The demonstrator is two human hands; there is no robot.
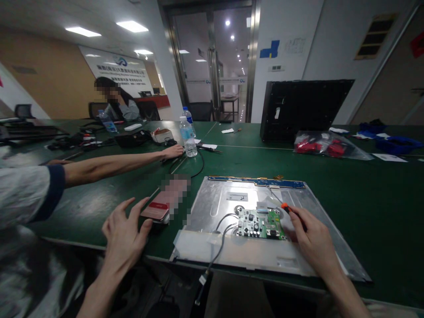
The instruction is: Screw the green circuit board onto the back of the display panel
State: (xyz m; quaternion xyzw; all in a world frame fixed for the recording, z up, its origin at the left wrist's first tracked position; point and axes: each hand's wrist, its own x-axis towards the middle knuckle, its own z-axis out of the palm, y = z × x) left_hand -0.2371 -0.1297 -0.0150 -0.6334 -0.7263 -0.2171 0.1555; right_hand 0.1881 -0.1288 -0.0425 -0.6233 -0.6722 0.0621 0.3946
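A bare monitor panel with a silvery metal back point(218, 198) lies flat on the green table in front of me. A small green circuit board point(261, 224) sits on it with cables running off its left side. My right hand point(311, 240) rests on the panel just right of the board, closed around an orange-handled screwdriver point(285, 206) whose tip points at the board's upper right corner. My left hand point(124, 236) hovers at the table's near edge with fingers spread, holding nothing, just left of a phone with a red band point(155, 213).
A co-worker's bare arm point(112, 164) reaches across the table from the left toward black cables and two water bottles point(188, 137). A black monitor shell point(304, 108) stands at the back, with a plastic bag of red parts point(327, 145) beside it. Another person sits far left.
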